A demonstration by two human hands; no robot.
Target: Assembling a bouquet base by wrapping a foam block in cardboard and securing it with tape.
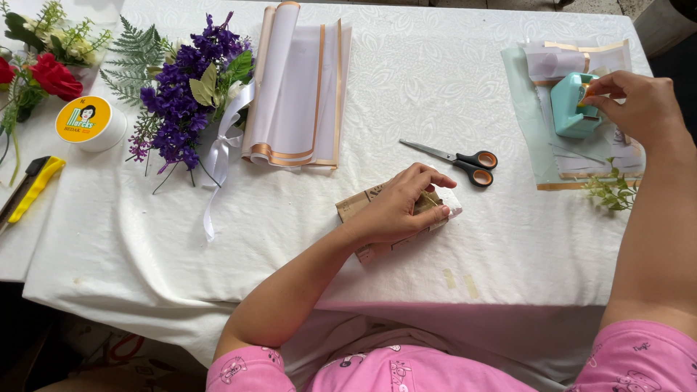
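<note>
My left hand [401, 205] presses down on a small box wrapped in tan patterned paper [359, 205] near the table's front edge. My right hand [637, 105] reaches to the far right and grips the top of a teal tape dispenser [568, 109], fingers pinched at its tape end. The dispenser sits on clear and gold-edged wrapping sheets [541, 156]. Scissors with black and orange handles [465, 160] lie between the two hands, blades pointing left.
A white cloth [145, 239] covers the table. A purple flower bouquet with white ribbon [181, 101] and folded gold-striped sheets [298, 87] lie at the back. A yellow round tin [87, 123], red flowers [51, 72], a yellow cutter [33, 189] sit left. A green sprig [613, 190] is right.
</note>
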